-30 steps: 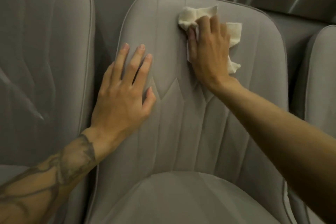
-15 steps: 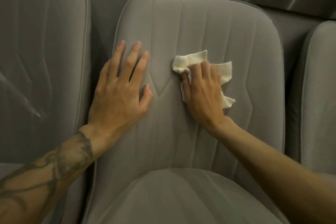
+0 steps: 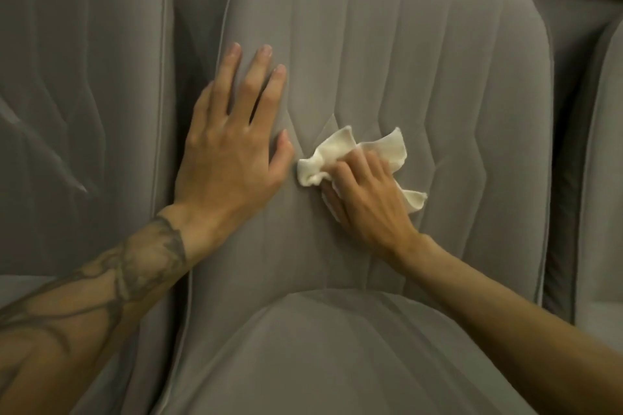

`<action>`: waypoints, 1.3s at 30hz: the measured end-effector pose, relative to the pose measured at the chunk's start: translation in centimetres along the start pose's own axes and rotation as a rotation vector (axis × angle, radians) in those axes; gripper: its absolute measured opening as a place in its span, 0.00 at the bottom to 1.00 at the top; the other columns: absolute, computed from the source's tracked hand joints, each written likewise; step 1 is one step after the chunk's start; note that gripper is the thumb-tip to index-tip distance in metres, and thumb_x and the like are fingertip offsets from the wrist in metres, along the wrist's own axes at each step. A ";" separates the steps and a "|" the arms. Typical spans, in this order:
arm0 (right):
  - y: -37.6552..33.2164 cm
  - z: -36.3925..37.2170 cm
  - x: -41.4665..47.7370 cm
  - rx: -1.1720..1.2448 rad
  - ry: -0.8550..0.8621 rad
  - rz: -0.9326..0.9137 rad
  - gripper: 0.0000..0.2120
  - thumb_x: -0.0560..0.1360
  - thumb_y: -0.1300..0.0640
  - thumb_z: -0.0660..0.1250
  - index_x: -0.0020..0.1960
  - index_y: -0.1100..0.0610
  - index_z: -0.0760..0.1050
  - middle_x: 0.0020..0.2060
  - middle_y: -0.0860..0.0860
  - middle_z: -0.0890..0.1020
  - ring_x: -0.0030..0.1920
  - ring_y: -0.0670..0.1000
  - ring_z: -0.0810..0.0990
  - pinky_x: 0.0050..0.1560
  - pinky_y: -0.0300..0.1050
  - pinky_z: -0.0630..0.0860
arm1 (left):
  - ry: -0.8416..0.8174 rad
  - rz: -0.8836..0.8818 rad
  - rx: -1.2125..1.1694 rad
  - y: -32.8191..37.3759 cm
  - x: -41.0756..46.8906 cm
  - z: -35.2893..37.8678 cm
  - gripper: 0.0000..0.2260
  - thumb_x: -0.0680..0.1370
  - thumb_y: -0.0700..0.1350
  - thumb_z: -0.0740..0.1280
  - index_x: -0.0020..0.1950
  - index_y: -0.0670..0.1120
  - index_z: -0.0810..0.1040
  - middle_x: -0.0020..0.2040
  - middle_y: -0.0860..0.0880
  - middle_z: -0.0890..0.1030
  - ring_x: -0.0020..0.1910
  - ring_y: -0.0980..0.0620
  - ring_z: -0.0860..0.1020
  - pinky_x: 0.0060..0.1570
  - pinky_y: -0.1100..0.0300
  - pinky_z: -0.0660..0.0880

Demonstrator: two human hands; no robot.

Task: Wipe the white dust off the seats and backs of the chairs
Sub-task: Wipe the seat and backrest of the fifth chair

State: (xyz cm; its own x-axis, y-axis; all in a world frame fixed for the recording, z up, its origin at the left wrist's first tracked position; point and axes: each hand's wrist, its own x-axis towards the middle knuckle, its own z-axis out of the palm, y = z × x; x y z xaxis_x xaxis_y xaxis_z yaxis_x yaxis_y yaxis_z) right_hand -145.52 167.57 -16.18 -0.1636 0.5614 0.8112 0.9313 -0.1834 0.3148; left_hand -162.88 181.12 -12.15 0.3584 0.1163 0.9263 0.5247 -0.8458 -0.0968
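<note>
Nearest you, the seat [image 3: 337,364] fills the bottom of the view. It is grey and smooth, with no white marks that I can make out in this dim light, and I cannot tell whether it has been wiped.

Just above it, both your hands are on the back [image 3: 421,61]. Your left hand [image 3: 229,158] lies flat on the back's left side, fingers straight and a little spread, bracing rather than holding anything. Your right hand [image 3: 367,202] is close beside it near the middle. Its fingers curl over a crumpled white cloth [image 3: 340,148] and press it to the fabric, and the cloth's loose corners stick out above and to the right of the knuckles. That puts the wiping at about mid-height on this back.

Higher up, the stitched panels look an even grey with no dust showing. I judge the upper part done, with the lower strip and the seat left to do.

Farther out, the left chair [image 3: 84,77] carries a pale slanted streak [image 3: 79,186] on its back; it could be dust or only a crease catching light. The right chair [image 3: 606,178] shows just an edge. Both probably need your cloth, so the task reads as partway through at best.
</note>
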 end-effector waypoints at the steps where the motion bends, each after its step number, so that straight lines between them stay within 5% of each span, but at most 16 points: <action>1: -0.5 0.3 -0.8 0.002 -0.007 0.013 0.11 0.84 0.52 0.60 0.51 0.59 0.75 0.46 0.56 0.74 0.44 0.58 0.71 0.46 0.58 0.69 | 0.001 0.000 0.005 0.0 0.0 0.0 0.31 0.81 0.50 0.61 0.83 0.45 0.59 0.84 0.45 0.58 0.84 0.40 0.53 0.75 0.40 0.65; 8: 0.0 0.3 -5.4 -0.028 -0.375 -0.599 0.11 0.81 0.57 0.59 0.59 0.56 0.77 0.54 0.54 0.79 0.51 0.58 0.77 0.59 0.54 0.74 | -0.019 -0.001 -0.001 0.0 0.0 -0.1 0.31 0.81 0.50 0.61 0.83 0.44 0.59 0.84 0.45 0.58 0.84 0.40 0.52 0.75 0.38 0.65; 10: 1.4 -0.7 -2.2 -0.050 -0.215 -0.426 0.09 0.79 0.58 0.62 0.58 0.59 0.76 0.51 0.58 0.79 0.50 0.60 0.76 0.56 0.58 0.76 | -0.020 -0.010 -0.004 0.2 -0.1 -0.2 0.31 0.81 0.50 0.61 0.83 0.44 0.60 0.84 0.45 0.58 0.84 0.40 0.53 0.74 0.38 0.66; 12: 2.4 -2.0 2.9 -0.022 0.002 -0.062 0.06 0.81 0.57 0.62 0.53 0.59 0.72 0.48 0.61 0.76 0.48 0.61 0.73 0.51 0.60 0.74 | -0.026 -0.012 -0.011 0.2 -0.1 -0.3 0.31 0.81 0.50 0.62 0.83 0.44 0.60 0.84 0.45 0.58 0.84 0.40 0.53 0.74 0.39 0.65; 15: 1.7 -3.0 8.5 0.026 0.187 0.286 0.11 0.83 0.53 0.59 0.51 0.60 0.72 0.48 0.59 0.74 0.47 0.62 0.73 0.49 0.58 0.70 | -0.033 0.001 -0.033 0.2 0.0 -0.6 0.31 0.81 0.50 0.62 0.83 0.44 0.60 0.84 0.45 0.58 0.84 0.41 0.52 0.75 0.40 0.64; 21: -2.2 -2.0 4.2 0.110 0.024 0.163 0.11 0.83 0.53 0.61 0.51 0.61 0.74 0.47 0.59 0.75 0.46 0.61 0.72 0.50 0.61 0.71 | -0.110 0.059 -0.078 -1.3 -0.1 -2.0 0.30 0.82 0.49 0.62 0.83 0.45 0.60 0.85 0.46 0.57 0.84 0.44 0.52 0.80 0.41 0.56; 30: -0.2 -2.6 14.8 0.086 0.306 0.371 0.13 0.83 0.52 0.59 0.51 0.62 0.72 0.50 0.61 0.76 0.48 0.61 0.74 0.51 0.57 0.70 | -0.131 0.015 0.050 -6.9 -1.0 -4.0 0.29 0.85 0.59 0.52 0.83 0.47 0.62 0.83 0.46 0.62 0.83 0.47 0.57 0.79 0.33 0.48; 35: -4.3 -2.1 8.6 0.109 0.103 0.167 0.10 0.82 0.54 0.62 0.50 0.62 0.74 0.47 0.61 0.75 0.46 0.62 0.73 0.49 0.58 0.71 | -0.130 0.026 -0.007 -7.0 -1.5 -3.5 0.29 0.84 0.60 0.53 0.83 0.47 0.62 0.82 0.48 0.65 0.84 0.48 0.54 0.78 0.31 0.47; 39: -0.6 -3.8 14.8 -0.009 0.159 0.192 0.13 0.83 0.52 0.59 0.53 0.62 0.74 0.51 0.63 0.76 0.50 0.64 0.74 0.52 0.59 0.69 | -0.091 0.018 -0.046 -7.1 -1.7 -3.0 0.29 0.85 0.60 0.52 0.82 0.47 0.63 0.81 0.49 0.67 0.84 0.48 0.55 0.78 0.31 0.48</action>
State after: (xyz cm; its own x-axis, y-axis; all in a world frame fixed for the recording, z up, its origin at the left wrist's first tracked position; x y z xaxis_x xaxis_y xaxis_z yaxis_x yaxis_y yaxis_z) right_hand -149.76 172.95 -2.54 -0.0341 0.3817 0.9236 0.9474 -0.2820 0.1515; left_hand -169.55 185.35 -11.97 0.4377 0.1458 0.8872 0.4824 -0.8708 -0.0949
